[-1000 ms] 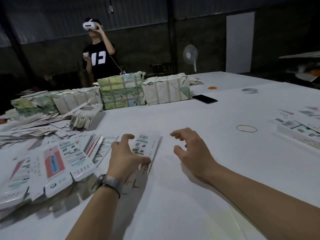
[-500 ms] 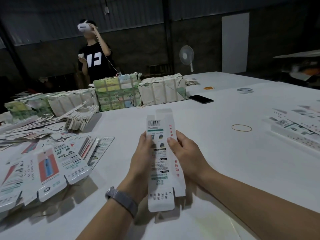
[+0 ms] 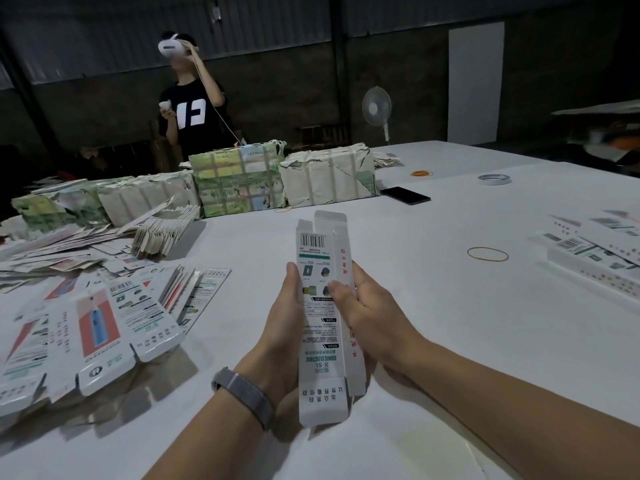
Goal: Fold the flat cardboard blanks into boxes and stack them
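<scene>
A long white cardboard blank (image 3: pixel 322 317) with a barcode and green print stands upright above the white table (image 3: pixel 450 323), held between both hands. My left hand (image 3: pixel 282 327) grips its left edge, thumb along the front. My right hand (image 3: pixel 367 313) grips the right side, thumb pressed on the printed face. The blank is partly opened, its top flaps standing up. A heap of flat blanks (image 3: pixel 93 327) lies at the left. Folded boxes (image 3: pixel 595 258) lie stacked at the right edge.
Wrapped bundles (image 3: pixel 239 181) of blanks line the far side. A black phone (image 3: pixel 405 195), a tape roll (image 3: pixel 493 179) and a rubber band (image 3: pixel 487 253) lie on the table. A person with a headset (image 3: pixel 194 109) stands behind. A fan (image 3: pixel 376 109) stands beyond.
A second ago my hands reached over the table beside the heap. They have since lifted one blank, and it now stands upright between both hands, slightly more opened.
</scene>
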A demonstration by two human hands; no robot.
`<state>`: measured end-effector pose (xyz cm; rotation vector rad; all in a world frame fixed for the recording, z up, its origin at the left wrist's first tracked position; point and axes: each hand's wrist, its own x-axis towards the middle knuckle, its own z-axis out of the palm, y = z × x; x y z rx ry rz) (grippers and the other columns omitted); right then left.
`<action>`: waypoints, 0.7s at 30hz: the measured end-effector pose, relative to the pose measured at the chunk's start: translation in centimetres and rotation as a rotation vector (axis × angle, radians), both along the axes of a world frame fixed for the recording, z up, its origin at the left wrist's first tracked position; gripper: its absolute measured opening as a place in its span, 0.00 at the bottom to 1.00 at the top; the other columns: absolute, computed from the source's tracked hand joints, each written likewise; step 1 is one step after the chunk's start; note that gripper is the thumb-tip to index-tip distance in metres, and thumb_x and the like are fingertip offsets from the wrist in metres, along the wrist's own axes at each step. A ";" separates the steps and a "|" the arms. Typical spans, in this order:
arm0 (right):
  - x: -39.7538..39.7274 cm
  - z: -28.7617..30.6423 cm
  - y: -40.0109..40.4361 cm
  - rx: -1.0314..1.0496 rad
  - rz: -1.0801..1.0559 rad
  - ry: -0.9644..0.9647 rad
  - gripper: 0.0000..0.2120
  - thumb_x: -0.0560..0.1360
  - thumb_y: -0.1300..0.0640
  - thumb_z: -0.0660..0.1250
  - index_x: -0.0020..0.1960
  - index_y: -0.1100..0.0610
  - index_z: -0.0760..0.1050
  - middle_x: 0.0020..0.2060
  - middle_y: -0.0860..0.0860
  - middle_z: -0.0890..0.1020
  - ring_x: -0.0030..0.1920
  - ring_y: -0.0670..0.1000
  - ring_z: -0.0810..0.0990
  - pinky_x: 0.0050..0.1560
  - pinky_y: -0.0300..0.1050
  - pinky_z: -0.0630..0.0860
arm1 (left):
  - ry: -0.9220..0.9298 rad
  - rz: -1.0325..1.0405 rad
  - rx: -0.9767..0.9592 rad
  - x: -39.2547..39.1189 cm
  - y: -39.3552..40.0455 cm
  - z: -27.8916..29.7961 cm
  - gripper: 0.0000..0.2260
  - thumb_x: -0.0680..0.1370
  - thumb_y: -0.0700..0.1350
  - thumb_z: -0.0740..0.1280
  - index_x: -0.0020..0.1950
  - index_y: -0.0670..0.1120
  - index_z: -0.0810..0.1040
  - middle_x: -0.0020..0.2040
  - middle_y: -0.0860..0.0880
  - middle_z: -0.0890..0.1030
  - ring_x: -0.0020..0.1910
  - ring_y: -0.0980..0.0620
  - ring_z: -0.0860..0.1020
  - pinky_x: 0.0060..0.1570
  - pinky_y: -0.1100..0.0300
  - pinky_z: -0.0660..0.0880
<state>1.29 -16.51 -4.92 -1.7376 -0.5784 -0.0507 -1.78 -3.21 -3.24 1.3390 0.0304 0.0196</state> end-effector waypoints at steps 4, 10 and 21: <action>-0.1 0.1 -0.1 0.052 0.043 0.040 0.15 0.80 0.42 0.58 0.65 0.40 0.71 0.55 0.41 0.84 0.54 0.46 0.84 0.58 0.54 0.80 | -0.026 0.040 0.013 -0.2 -0.4 -0.1 0.25 0.84 0.63 0.49 0.57 0.56 0.84 0.50 0.44 0.87 0.44 0.45 0.87 0.36 0.56 0.82; -0.1 0.0 0.0 0.098 0.054 0.074 0.17 0.76 0.40 0.59 0.62 0.41 0.75 0.53 0.43 0.85 0.53 0.45 0.84 0.59 0.52 0.79 | -0.035 0.104 0.092 0.5 -0.8 -1.0 0.21 0.83 0.63 0.53 0.57 0.55 0.83 0.46 0.44 0.87 0.41 0.47 0.86 0.40 0.54 0.82; 0.3 0.4 -0.3 0.159 0.031 0.129 0.19 0.76 0.46 0.58 0.58 0.52 0.81 0.48 0.54 0.86 0.49 0.56 0.86 0.56 0.63 0.80 | -0.180 0.150 0.249 0.9 -1.0 -1.2 0.18 0.85 0.57 0.54 0.59 0.50 0.79 0.48 0.44 0.86 0.45 0.47 0.86 0.39 0.56 0.82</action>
